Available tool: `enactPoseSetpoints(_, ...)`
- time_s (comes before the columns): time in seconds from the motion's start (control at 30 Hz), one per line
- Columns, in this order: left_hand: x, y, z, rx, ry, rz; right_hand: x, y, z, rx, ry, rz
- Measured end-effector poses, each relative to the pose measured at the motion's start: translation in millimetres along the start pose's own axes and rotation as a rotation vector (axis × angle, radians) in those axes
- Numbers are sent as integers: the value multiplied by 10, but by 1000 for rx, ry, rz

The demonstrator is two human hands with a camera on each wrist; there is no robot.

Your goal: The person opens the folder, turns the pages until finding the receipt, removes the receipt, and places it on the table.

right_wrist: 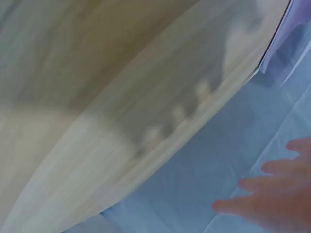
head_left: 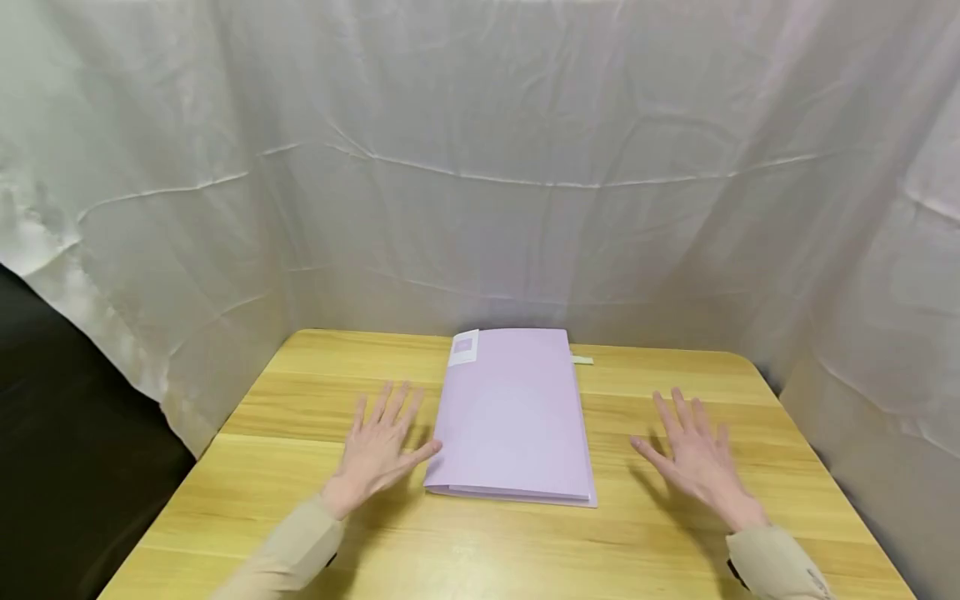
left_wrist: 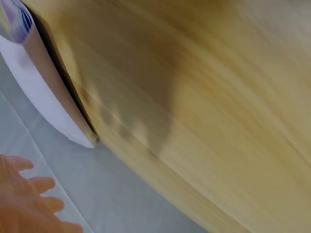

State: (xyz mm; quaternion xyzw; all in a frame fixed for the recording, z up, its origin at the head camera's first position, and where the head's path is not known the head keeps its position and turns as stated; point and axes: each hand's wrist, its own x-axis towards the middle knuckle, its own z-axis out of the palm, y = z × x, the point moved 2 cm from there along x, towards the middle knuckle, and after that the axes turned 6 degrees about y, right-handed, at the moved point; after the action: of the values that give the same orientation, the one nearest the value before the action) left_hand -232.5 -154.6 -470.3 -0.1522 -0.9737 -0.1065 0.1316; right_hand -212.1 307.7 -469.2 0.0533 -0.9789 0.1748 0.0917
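A closed lilac folder (head_left: 513, 417) lies on the wooden table, with a white label (head_left: 463, 347) at its upper left corner. My left hand (head_left: 381, 446) is beside the folder's left edge with its fingers spread, the thumb tip at or over that edge; touch cannot be told. To the right of the folder, apart from it, my right hand (head_left: 697, 457) hovers with fingers spread and holds nothing. The left wrist view shows part of the folder (left_wrist: 43, 87) with page edges inside, and the left fingers low in the corner. In the right wrist view, the right hand (right_wrist: 277, 189) casts a shadow on the wood.
The wooden table (head_left: 315, 533) has rounded far corners. A pale strip (head_left: 582, 360) sticks out from the folder's right side near the top. Light grey curtains (head_left: 525, 167) hang behind and at both sides. Something black (head_left: 75, 433) stands beyond the table's left edge.
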Motion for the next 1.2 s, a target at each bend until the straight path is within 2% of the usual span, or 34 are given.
enactPoseSetpoints(0.13,-6,105,85,-95,-116,8,19,-89,47,15,-20,-57)
enactPoseSetpoints(0.27,0,199,148,-185,-168,16,50,-173,104,44,-33,-139)
enactPoseSetpoints(0.53,-51,290,209,-180,-190,108,59,-215,191,100,-74,-212)
enactPoseSetpoints(0.8,-72,331,243,-175,-178,136,63,-233,273,149,-137,-261)
enactPoseSetpoints(1.0,-64,354,237,-170,-129,160,105,-332,354,206,-253,-306)
enactPoseSetpoints(1.2,-79,375,241,-199,-131,143,140,-399,410,253,-379,-305)
